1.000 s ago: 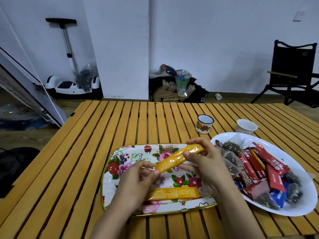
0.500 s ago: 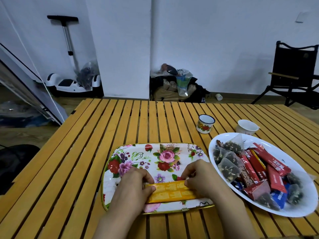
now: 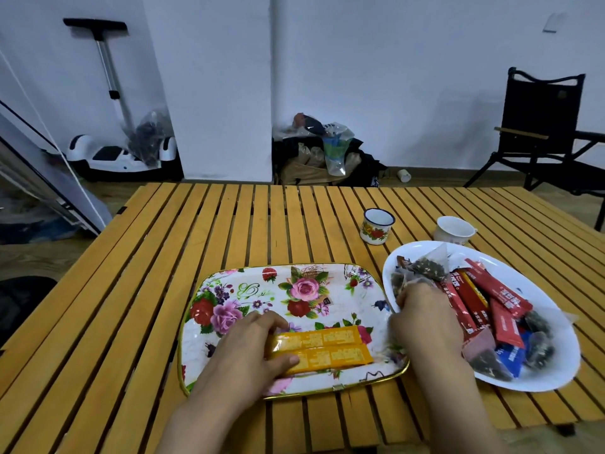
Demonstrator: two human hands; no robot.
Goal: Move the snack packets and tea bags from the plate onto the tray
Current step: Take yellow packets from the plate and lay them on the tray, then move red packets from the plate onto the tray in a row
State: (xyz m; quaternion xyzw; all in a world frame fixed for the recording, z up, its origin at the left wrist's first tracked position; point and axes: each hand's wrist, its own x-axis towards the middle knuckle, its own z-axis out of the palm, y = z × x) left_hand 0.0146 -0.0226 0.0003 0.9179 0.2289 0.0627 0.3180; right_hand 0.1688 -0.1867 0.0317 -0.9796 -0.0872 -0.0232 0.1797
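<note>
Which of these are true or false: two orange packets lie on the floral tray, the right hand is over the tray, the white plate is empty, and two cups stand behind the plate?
1. Two orange packets lie side by side on the floral tray. True.
2. The right hand is over the tray. False: it reaches into the white plate, at the tea bags; the left hand rests on the packets.
3. The white plate is empty. False: it holds red packets, a blue one and tea bags.
4. Two cups stand behind the plate. True: a floral mug and a white cup.
</note>
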